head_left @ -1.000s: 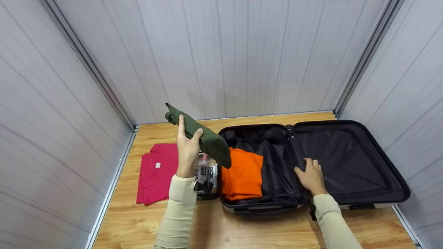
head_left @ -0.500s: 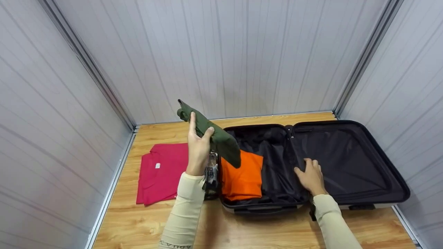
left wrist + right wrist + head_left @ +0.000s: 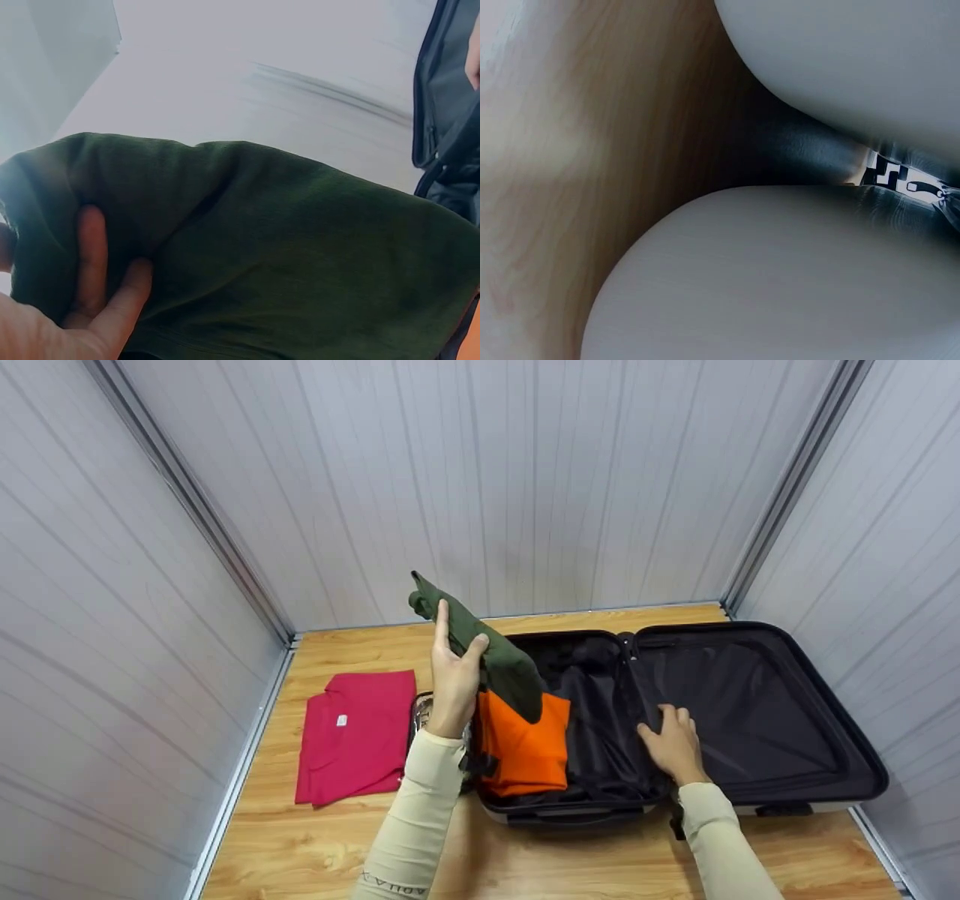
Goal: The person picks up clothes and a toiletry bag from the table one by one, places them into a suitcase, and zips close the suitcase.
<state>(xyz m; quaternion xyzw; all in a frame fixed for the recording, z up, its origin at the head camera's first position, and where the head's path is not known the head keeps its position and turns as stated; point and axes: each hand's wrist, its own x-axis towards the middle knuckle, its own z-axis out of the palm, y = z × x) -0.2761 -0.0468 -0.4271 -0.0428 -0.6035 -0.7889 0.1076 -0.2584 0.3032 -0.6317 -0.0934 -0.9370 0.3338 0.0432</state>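
My left hand [image 3: 454, 682] grips a folded dark green garment [image 3: 487, 649], holding it up tilted over the left half of the open suitcase [image 3: 577, 814]. In the left wrist view the green cloth [image 3: 285, 255] fills the lower part, with fingers [image 3: 120, 307] bent against it. Beneath, a folded orange garment [image 3: 525, 750] lies inside the suitcase, partly covered by the green one in the head view. My right hand [image 3: 673, 742] rests on the suitcase's middle edge, fingers relaxed. The right wrist view shows pale rounded suitcase shells [image 3: 780, 277] but no hand.
A folded crimson shirt [image 3: 367, 735] lies on the wood floor [image 3: 330, 847] at left. Between it and the suitcase stands a clear bag [image 3: 421, 712], mostly hidden by my left arm. The dark lined lid [image 3: 750, 705] lies open rightward. Panelled walls [image 3: 487, 487] enclose three sides.
My left hand has carried the green garment rightward, from over the clear bag to over the orange garment. More of the crimson shirt shows now. My right hand has stayed put.
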